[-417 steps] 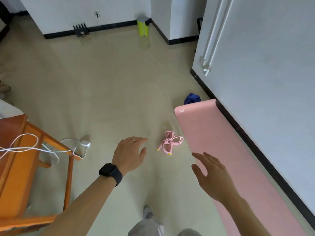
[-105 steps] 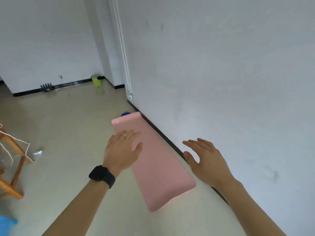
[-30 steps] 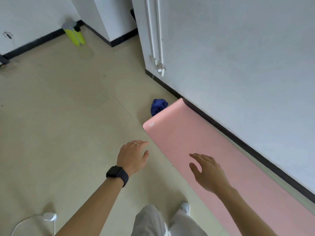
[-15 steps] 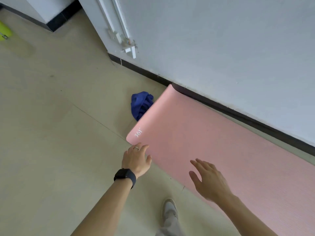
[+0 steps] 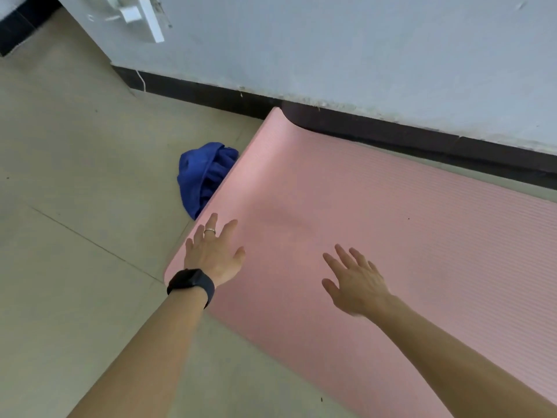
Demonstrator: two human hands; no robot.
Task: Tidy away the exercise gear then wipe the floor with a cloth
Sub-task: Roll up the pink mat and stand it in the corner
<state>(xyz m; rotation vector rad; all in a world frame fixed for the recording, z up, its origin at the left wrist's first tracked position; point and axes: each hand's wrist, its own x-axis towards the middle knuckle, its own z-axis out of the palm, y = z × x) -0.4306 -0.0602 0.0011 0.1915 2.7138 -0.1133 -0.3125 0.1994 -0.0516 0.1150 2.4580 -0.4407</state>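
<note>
Head view: we see both hands spread flat over the pink mat [image 5: 391, 221], holding nothing.
Left hand [image 5: 212, 254] is over the mat's near-left corner, fingers straight and splayed, ring [image 5: 209, 231] on one finger, black watch [image 5: 191, 283] on the wrist. Right hand [image 5: 355, 285] is further right over the mat, fingers also released and spread. We can't tell whether either palm touches it. The mat lies unrolled on the floor [image 5: 75, 191], its far edge along the black baseboard [image 5: 361, 125]. A crumpled blue cloth [image 5: 202, 173] lies on the floor against the mat's left end.
</note>
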